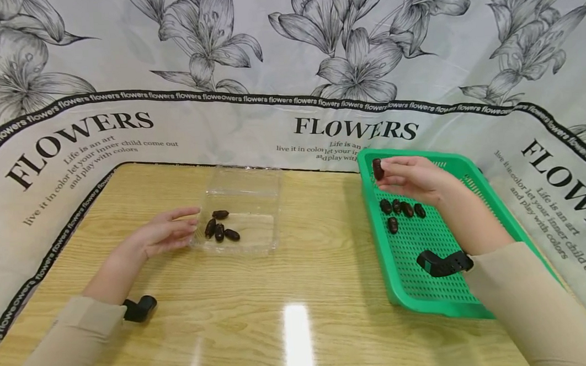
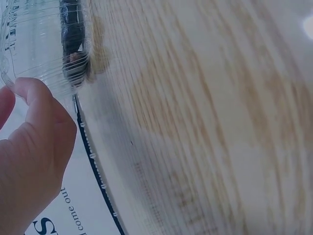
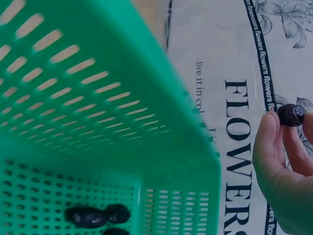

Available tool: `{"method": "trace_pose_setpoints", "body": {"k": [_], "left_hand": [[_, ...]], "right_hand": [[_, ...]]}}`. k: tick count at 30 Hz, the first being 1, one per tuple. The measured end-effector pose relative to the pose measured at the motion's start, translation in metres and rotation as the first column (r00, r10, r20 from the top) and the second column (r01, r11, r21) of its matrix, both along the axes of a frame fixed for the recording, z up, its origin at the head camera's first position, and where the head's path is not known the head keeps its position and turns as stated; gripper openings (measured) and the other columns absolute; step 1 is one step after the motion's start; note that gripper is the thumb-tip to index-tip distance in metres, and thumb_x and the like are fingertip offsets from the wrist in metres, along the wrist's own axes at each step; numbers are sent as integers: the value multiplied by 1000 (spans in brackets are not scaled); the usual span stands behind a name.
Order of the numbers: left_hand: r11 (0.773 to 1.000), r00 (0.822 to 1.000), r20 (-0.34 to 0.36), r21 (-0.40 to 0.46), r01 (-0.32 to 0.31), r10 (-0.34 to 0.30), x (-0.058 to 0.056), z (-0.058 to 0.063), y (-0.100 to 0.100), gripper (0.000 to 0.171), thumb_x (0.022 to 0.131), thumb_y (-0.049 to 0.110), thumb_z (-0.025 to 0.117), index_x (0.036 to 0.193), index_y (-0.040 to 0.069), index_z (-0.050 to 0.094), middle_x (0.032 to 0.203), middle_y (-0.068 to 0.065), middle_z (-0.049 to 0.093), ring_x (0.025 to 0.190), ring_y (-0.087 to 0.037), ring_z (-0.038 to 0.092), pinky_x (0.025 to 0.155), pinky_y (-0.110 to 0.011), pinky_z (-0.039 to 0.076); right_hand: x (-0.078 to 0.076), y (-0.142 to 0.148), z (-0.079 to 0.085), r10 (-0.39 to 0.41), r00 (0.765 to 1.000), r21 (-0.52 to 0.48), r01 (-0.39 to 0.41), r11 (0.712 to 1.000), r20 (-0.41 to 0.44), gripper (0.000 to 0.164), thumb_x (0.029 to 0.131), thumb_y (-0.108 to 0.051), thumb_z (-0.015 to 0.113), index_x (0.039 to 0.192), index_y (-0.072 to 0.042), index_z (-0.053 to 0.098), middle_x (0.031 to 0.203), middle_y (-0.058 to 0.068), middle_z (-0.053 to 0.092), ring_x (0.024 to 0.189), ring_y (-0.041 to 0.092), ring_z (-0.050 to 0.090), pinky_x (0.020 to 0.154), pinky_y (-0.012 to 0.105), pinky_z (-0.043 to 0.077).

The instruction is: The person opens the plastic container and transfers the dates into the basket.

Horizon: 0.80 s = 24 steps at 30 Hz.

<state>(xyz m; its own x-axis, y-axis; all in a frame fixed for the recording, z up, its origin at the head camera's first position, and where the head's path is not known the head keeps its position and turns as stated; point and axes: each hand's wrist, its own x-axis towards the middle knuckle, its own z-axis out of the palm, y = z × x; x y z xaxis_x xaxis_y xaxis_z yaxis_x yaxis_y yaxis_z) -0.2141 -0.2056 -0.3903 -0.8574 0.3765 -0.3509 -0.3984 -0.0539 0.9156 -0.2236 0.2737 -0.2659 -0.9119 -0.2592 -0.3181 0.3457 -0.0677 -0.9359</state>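
Between the fingertips and thumb of my right hand (image 1: 412, 178) a dark brown date (image 1: 378, 169) is pinched, held over the far left part of the green basket (image 1: 395, 288). The right wrist view shows the same date (image 3: 292, 115), wrinkled and glossy. Several more dates (image 1: 406, 209) lie on the basket floor below the hand. My left hand (image 1: 168, 232) is at the left side of a clear plastic box (image 1: 256, 245), fingers loosely extended, fingertips right at its wall. Inside the box sit several dates (image 1: 219, 231). In the left wrist view the fingers (image 2: 36, 98) overlap the box edge.
The box's clear lid (image 1: 243, 180) is folded back toward the wall. A wooden table (image 1: 220, 308) lies under everything, with a flower-printed sheet (image 1: 251, 135) standing behind and at both sides. Each wrist wears a black camera strap (image 1: 446, 263). The basket's raised rim stands at the right.
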Motion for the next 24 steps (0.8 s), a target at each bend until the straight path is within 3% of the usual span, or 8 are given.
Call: {"method": "trace_pose_setpoints", "body": {"k": [4, 7, 11, 16, 19, 24], "left_hand": [[1000, 1000, -3, 6, 8, -8, 0, -1, 2, 69, 91, 0, 55, 147, -1, 15, 128, -14, 34, 81, -6, 56, 72, -18, 53], [1000, 1000, -8, -3, 9, -9, 0, 0, 2, 68, 91, -1, 53, 147, -1, 14, 127, -14, 34, 80, -6, 56, 70, -17, 53], [1000, 1000, -5, -4, 4, -4, 1, 1, 2, 69, 90, -1, 55, 147, -1, 14, 125, -13, 37, 80, -6, 57, 71, -17, 53], [1000, 1000, -1, -4, 9, -9, 1, 0, 2, 69, 91, 0, 54, 147, -2, 14, 122, -12, 39, 82, -7, 56, 71, -17, 53], [1000, 1000, 2, -6, 5, -5, 2, 0, 1, 69, 91, -1, 54, 147, -2, 14, 121, -12, 39, 82, -8, 56, 70, -17, 53], [1000, 1000, -1, 2, 0, 0, 1, 0, 0, 70, 90, -1, 55, 147, -2, 14, 123, -12, 40, 79, -6, 57, 70, -17, 53]], "right_hand": [[4, 20, -14, -29, 999, 51, 27, 998, 33, 17, 94, -8, 54, 85, -12, 67, 85, 8, 61, 80, 16, 63, 78, 25, 54], [4, 32, -23, -44, 998, 96, 40, 995, 40, 5, 93, -12, 56, 95, -11, 60, 88, 7, 58, 82, 15, 63, 79, 24, 54], [4, 47, -34, -65, 997, 143, 58, 988, 46, 15, 93, -14, 57, 105, -10, 49, 92, 6, 53, 83, 13, 62, 81, 23, 53], [4, 61, -48, -107, 991, 178, 93, 980, 75, 16, 92, -15, 60, 104, -10, 51, 88, 4, 56, 80, 12, 63, 79, 24, 54], [3, 66, -56, -101, 992, 241, 80, 967, 77, 35, 92, -17, 58, 122, -6, 44, 89, 2, 55, 79, 10, 62, 80, 24, 53], [2, 71, -68, -108, 989, 328, 69, 942, 103, 55, 94, -16, 56, 139, 1, 28, 88, 0, 55, 79, 10, 62, 81, 25, 53]]}}
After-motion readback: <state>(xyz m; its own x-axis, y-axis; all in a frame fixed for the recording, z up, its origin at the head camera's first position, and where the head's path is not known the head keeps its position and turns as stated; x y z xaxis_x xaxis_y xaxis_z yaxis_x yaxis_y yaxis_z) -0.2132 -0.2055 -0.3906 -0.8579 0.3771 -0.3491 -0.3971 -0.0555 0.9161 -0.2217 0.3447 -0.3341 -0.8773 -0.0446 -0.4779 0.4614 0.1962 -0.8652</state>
